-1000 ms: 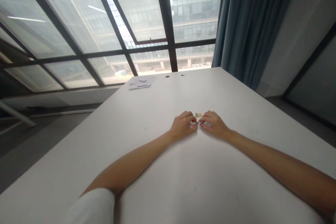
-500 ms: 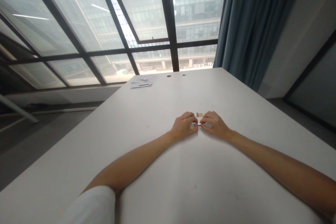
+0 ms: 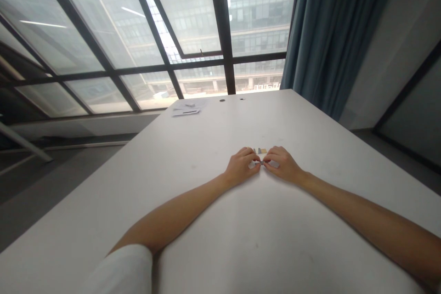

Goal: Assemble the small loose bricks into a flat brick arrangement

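My left hand (image 3: 241,164) and my right hand (image 3: 283,164) meet near the middle of the white table (image 3: 213,138). Both hold a small greyish object (image 3: 262,162) between thumb and fingertips, one from each side. It is too small and too covered by the fingers for me to tell its kind. Just beyond the fingertips lies a small flat grey and yellow piece (image 3: 262,150) on the tabletop. Part of another small yellowish piece shows by the left fingers.
Sheets of paper (image 3: 179,112) with a dark pen-like item (image 3: 190,112) lie at the far left of the table. A dark round disc (image 3: 222,100) and a small dark item (image 3: 242,99) are at the far edge. Windows and a blue curtain (image 3: 317,32) stand behind.
The small object between my fingertips looks darker and slightly turned. Both hands stay in nearly the same place; the view has shifted very slightly.
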A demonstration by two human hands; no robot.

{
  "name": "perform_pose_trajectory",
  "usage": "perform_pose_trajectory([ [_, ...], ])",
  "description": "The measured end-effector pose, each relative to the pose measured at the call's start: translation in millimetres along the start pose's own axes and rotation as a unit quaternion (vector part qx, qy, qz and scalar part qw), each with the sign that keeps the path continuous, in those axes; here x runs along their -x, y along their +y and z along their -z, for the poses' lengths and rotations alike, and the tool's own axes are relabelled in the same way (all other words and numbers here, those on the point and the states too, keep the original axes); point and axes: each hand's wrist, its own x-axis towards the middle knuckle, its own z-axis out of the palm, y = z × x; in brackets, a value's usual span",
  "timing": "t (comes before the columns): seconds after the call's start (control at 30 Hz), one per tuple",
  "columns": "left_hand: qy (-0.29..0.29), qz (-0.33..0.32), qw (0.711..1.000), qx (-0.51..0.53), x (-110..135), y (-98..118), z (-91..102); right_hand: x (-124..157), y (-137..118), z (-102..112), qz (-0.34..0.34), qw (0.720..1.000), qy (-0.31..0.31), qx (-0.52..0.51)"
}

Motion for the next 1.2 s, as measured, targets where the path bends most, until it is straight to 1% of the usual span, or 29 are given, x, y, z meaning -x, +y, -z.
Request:
perform_pose_trajectory([
  [0.13,0.005,0.01,1.0,0.004,0.1,1.4,0.6,-0.5,-2.7,0.5,-0.01,1.0,0.003,0.011],
  [0.27,0.015,0.042,0.999,0.0,0.4,1.4,0.6,-1.1,-4.2,1.3,-0.032,0.999,0.028,0.026],
  [0.43,0.012,0.047,0.999,0.007,-0.2,0.8,-0.3,-0.8,-3.1,0.6,-0.025,0.999,0.032,0.031],
  [0.63,0.006,0.034,0.999,0.012,0.2,0.5,-2.1,-0.4,-2.9,1.3,-0.005,1.0,0.0,0.014],
  [0.73,0.003,0.028,0.999,0.016,0.7,1.0,-2.9,-1.4,-4.2,2.3,0.0,1.0,-0.005,0.002],
  [0.83,0.005,0.029,0.999,0.021,0.6,2.5,-1.8,-1.3,-2.7,4.1,-0.007,1.0,-0.003,-0.009],
  [0.97,0.021,0.039,0.999,0.027,0.8,3.3,2.2,2.8,6.1,9.2,-0.027,1.0,-0.004,-0.005],
  [1.2,0.042,0.032,0.998,0.039,2.7,0.3,6.5,11.2,16.8,12.3,-0.048,0.996,-0.077,0.026],
])
